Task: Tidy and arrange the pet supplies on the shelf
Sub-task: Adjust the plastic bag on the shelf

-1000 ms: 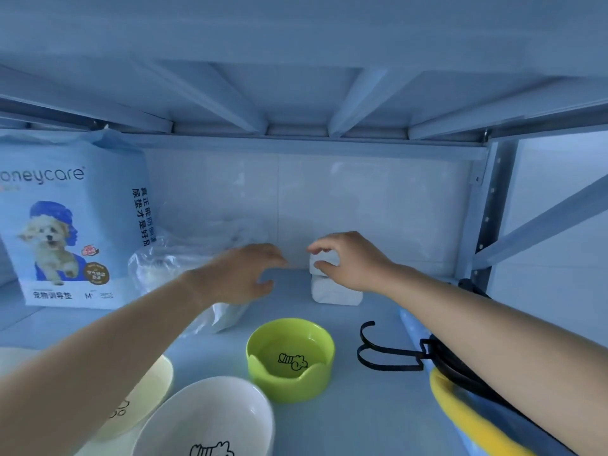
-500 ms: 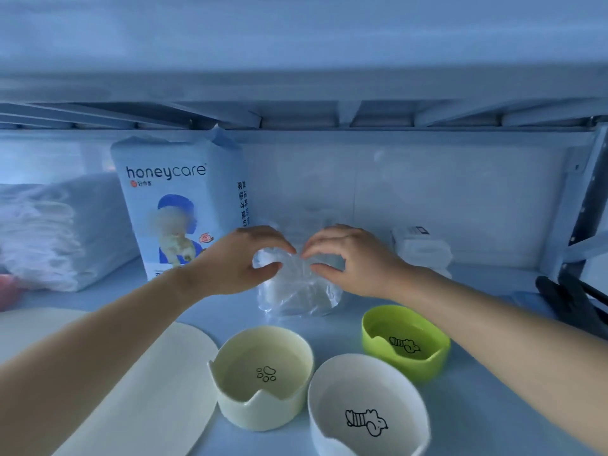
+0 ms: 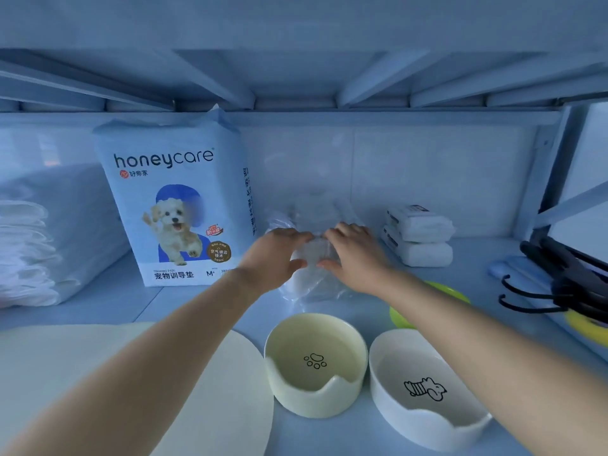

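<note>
Pale-blue shelf (image 3: 108, 306) carries a clear plastic bag (image 3: 320, 291) beside the honeycare pack (image 3: 177, 209); left hand (image 3: 274, 258) and right hand (image 3: 357, 258) both pinch it. Its contents are indistinct; a forearm half-hides the green bowl (image 3: 457, 292).
</note>
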